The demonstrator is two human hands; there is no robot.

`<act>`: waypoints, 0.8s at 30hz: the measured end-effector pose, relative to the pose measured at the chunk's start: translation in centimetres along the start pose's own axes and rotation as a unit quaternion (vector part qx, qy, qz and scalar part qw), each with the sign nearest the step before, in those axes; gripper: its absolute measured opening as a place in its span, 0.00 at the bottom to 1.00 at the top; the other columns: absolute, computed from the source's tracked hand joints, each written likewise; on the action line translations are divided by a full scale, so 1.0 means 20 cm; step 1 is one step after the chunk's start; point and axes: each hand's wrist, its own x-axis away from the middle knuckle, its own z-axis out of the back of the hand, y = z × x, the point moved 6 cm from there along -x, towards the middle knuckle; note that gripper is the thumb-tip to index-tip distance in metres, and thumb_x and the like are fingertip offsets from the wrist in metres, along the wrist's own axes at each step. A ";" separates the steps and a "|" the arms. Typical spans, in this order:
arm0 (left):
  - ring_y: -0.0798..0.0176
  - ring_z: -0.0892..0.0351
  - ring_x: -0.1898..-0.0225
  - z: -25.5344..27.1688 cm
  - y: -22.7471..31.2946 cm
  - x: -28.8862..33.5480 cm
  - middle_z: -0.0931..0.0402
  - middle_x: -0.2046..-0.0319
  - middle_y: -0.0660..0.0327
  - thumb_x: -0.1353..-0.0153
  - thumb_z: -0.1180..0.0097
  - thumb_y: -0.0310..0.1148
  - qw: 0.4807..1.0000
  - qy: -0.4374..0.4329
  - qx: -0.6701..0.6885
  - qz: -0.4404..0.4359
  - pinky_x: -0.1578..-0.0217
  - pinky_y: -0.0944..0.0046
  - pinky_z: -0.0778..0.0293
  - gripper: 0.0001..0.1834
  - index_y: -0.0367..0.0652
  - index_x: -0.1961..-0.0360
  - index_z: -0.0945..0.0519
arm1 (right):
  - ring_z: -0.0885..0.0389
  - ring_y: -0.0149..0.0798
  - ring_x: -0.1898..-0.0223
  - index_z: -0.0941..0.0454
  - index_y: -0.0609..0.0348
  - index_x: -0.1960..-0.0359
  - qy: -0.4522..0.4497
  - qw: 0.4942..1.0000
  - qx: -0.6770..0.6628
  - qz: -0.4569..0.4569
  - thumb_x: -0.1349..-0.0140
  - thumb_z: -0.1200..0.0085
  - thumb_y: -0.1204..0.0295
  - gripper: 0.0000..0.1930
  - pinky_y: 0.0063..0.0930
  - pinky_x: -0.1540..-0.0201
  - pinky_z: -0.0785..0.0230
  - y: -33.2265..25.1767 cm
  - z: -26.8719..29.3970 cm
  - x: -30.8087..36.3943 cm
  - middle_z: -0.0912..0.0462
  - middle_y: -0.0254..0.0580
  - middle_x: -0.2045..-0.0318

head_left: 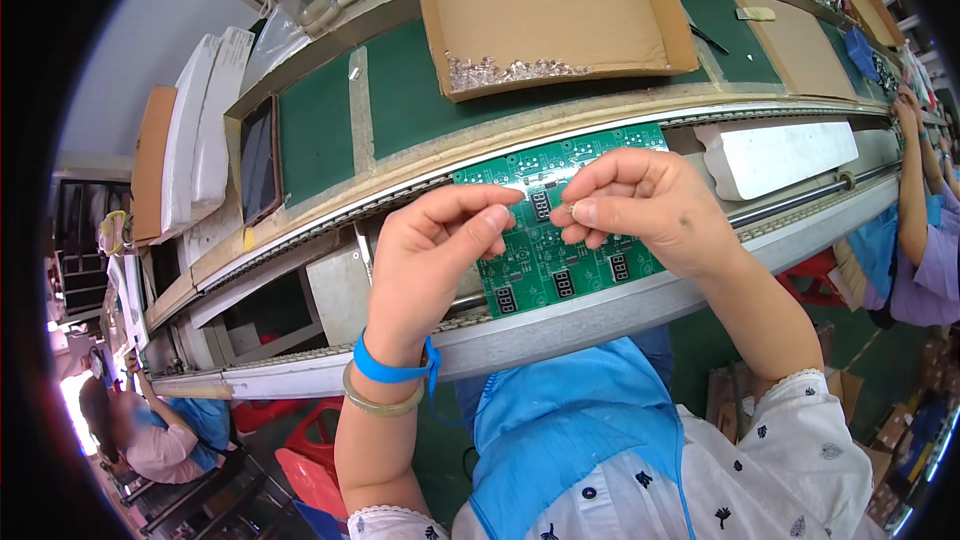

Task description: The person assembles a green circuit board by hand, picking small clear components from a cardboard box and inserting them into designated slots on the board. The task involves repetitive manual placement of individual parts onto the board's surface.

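A green circuit board panel [590,285] with black digit displays [564,283] lies across the rails in front of me. Above its left part, my left hand [436,240] is closed, thumb and index finger drawn together; what they hold, if anything, is too small to make out. My right hand [645,205] hovers over the panel's upper right and pinches a tiny clear part [571,208] between thumb and fingertips. A small gap separates the two hands. They cover some of the board's parts.
Beyond the rail, a shallow cardboard box [550,0] holds small clear parts [510,72] along its near edge. A white foam block [780,155] sits right of the panel. A dark-framed tray [262,155] stands left. Co-workers sit at far left and right.
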 end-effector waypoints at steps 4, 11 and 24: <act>0.75 0.25 0.66 -0.01 -0.02 0.03 0.19 0.63 0.67 0.35 0.40 0.25 1.000 -0.020 -0.011 -0.012 0.63 0.74 0.28 0.10 0.38 0.53 0.14 | 0.15 0.31 0.62 0.19 0.69 0.55 -0.003 1.000 -0.003 -0.012 0.36 0.39 0.72 0.12 0.23 0.58 0.23 0.02 -0.01 0.01 0.12 0.48 0.61; 0.73 0.20 0.62 0.00 -0.07 0.05 0.18 0.62 0.62 0.38 0.38 0.21 0.998 0.003 0.051 0.037 0.60 0.74 0.24 0.13 0.34 0.51 0.17 | 0.16 0.29 0.63 0.18 0.68 0.56 0.006 1.000 0.029 -0.009 0.36 0.38 0.72 0.12 0.22 0.58 0.24 0.03 -0.02 0.02 0.12 0.45 0.62; 0.73 0.20 0.64 0.01 -0.09 0.07 0.16 0.65 0.62 0.40 0.37 0.20 0.999 0.017 0.024 0.030 0.60 0.74 0.24 0.09 0.35 0.58 0.15 | 0.19 0.45 0.63 0.16 0.58 0.64 0.021 0.831 0.484 0.273 0.43 0.37 0.73 0.06 0.36 0.58 0.28 -0.02 -0.09 0.09 0.16 0.41 0.67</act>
